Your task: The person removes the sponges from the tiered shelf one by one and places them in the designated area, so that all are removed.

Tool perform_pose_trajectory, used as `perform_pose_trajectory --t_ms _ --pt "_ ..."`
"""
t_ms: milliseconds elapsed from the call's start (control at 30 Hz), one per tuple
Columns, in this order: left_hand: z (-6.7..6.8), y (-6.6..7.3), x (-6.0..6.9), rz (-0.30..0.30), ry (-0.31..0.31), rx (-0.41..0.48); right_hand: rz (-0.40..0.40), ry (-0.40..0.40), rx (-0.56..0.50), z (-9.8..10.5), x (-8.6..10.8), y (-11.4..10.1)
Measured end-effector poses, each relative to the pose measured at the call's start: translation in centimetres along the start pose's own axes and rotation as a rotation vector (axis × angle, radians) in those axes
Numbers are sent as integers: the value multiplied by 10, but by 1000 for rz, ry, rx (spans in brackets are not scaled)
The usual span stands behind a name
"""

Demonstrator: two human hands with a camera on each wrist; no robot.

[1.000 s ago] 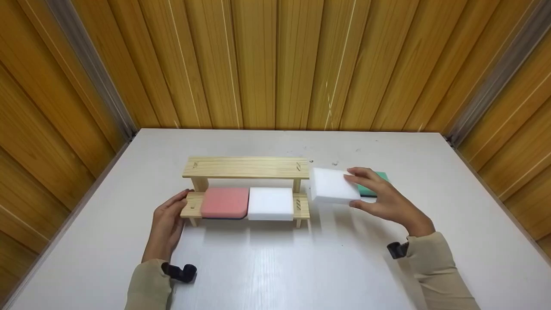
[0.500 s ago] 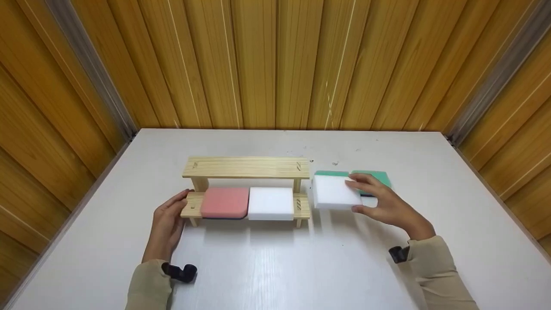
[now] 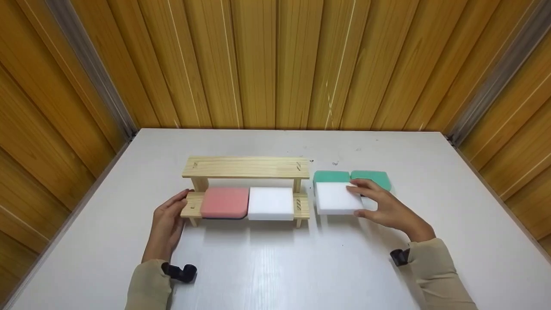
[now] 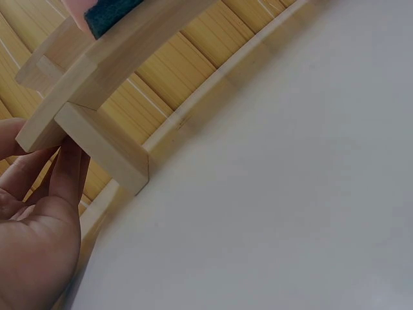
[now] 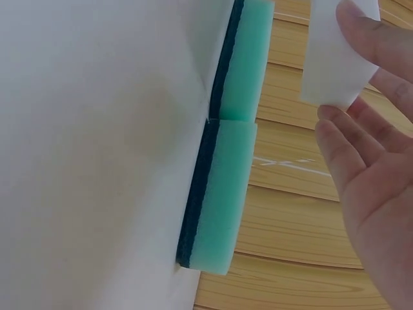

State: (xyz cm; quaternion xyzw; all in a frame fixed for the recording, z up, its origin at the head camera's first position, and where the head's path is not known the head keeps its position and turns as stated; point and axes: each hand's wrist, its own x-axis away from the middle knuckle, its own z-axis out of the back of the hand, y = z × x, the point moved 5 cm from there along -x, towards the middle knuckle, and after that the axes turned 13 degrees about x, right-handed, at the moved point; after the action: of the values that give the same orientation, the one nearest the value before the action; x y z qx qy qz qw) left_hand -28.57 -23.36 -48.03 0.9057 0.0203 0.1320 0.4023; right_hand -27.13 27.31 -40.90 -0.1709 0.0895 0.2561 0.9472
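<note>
Wood-patterned walls (image 3: 258,64) rise beyond your hands, the white surface (image 3: 267,267) beneath. Your left grip (image 3: 168,219) pinches one end of the wooden rack (image 3: 245,167), fingertips partly hidden. Your right grip (image 3: 385,206), spread to its width, clamps the held white block (image 3: 338,198) above the surface. Just right of your left grip sit a pink sponge (image 3: 225,201) and second white block (image 3: 270,201); behind the right, two green sponges (image 5: 226,200), partly covered overhead.

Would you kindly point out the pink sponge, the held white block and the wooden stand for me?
Pink sponge (image 3: 225,201): head view, middle of its top face.
Held white block (image 3: 335,198): head view, middle of its top face.
Wooden stand (image 3: 246,168): head view, middle of its upper plank.
</note>
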Motion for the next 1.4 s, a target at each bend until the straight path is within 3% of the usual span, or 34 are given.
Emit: perform_pose_trajectory --t_ms 467,700,1100,1400 --pt "-2 -1 -1 3 -28 -17 14 -49 5 -10 1 8" --pt "-2 -1 -1 18 -33 -8 -41 -121 -66 -14 1 10" --pt "-3 -1 0 23 -34 -15 -82 -212 -89 -21 5 13" --pt "-1 -1 0 13 -13 21 -62 -212 -61 -19 5 10"
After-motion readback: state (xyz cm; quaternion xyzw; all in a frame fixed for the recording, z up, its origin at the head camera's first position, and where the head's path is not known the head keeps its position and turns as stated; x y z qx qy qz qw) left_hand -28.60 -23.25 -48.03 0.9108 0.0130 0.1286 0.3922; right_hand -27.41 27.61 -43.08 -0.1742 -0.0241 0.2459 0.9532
